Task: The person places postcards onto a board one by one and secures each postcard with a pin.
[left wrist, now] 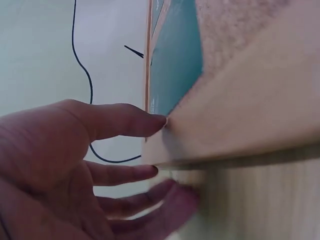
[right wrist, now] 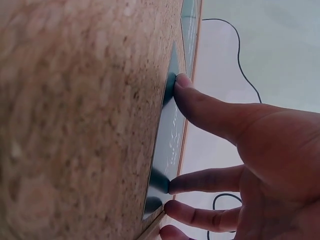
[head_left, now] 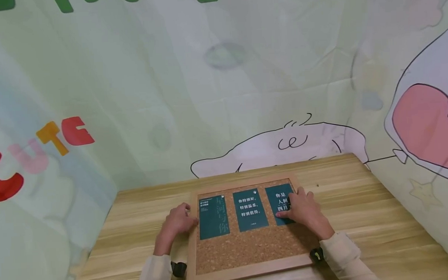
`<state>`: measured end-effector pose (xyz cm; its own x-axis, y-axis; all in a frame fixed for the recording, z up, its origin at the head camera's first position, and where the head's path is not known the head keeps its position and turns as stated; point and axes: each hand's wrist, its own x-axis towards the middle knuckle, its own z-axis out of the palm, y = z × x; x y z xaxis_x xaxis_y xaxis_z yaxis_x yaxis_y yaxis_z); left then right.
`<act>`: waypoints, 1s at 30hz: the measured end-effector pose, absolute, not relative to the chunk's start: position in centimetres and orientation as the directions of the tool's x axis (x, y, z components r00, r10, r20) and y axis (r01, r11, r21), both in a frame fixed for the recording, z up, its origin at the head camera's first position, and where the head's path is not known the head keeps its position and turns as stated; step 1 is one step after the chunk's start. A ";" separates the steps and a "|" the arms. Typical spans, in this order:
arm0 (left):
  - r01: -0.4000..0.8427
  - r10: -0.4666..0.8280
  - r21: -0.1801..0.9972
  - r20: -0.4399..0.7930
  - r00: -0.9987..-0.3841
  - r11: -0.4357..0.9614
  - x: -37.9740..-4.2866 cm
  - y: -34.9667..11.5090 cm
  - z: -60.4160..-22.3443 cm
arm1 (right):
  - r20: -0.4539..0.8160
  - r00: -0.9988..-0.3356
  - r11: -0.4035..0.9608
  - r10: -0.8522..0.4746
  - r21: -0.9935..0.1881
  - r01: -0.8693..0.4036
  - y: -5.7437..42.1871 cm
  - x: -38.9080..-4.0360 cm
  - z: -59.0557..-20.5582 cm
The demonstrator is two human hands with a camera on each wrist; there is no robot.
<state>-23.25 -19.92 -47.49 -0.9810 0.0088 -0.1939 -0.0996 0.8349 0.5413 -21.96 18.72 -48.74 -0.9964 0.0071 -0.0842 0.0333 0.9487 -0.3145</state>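
Observation:
A wood-framed corkboard [head_left: 246, 248] lies on the table with three dark green cards on it. My left hand [head_left: 178, 220] is at the board's left edge; in the left wrist view the thumb [left wrist: 135, 121] rests on the frame's face and the index fingertip is at its outer side. My right hand [head_left: 304, 207] lies over the right card [head_left: 277, 198]. Its thumb [right wrist: 200, 102] touches the card near one edge, while the other fingertips are spread at the opposite edge. The middle card [head_left: 250, 215] and left card [head_left: 213, 227] have small pins [head_left: 254, 192] near the top.
Wood-grain table [head_left: 138, 225] surrounds the board. A pale printed cloth [head_left: 177, 84] with cartoon drawings hangs behind and beside the table. Both wrists carry small black devices [head_left: 179, 269] near the sleeves.

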 end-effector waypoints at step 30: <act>0.344 0.360 0.354 0.021 -0.933 0.870 -28.4 -5.7 -47.3 | -0.071 -0.997 0.943 0.020 -0.329 0.043 18.9 -22.2 -48.8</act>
<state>-28.44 -5.71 -47.27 -0.9326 0.3604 0.0206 0.3439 0.8696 0.3542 -22.15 18.91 -48.82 -0.9973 0.0203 -0.0706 0.0425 0.9434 -0.3288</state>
